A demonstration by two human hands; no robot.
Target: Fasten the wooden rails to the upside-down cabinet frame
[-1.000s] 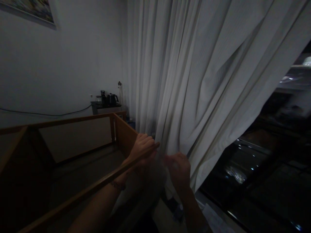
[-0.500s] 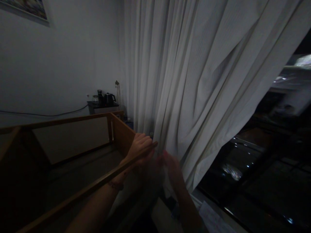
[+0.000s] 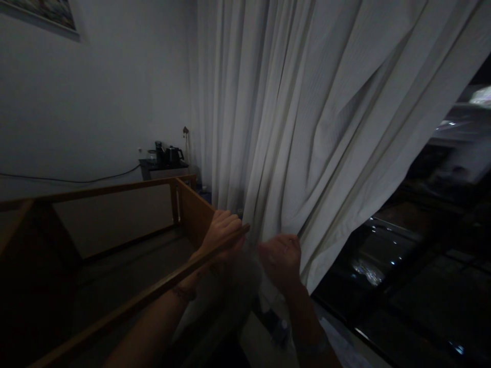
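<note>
A long white curtain (image 3: 307, 117) hangs in folds and is pulled aside to the left, baring a dark window (image 3: 414, 255) at the right. My left hand (image 3: 223, 232) is closed on the gathered folds low down, just past the corner of a wooden frame (image 3: 192, 204). My right hand (image 3: 282, 258) is beside it, fingers curled shut on the curtain's lower edge. Both forearms reach up from the bottom of the view.
The wooden frame has a rail (image 3: 126, 306) running diagonally under my left arm. A dark side table with a kettle (image 3: 172, 153) stands against the white wall. A cable (image 3: 69, 180) runs along the wall. A picture (image 3: 42, 15) hangs top left.
My right hand dropped and blurred half a second ago, then came back up and closed on the curtain edge. My left hand has stayed put on the folds.
</note>
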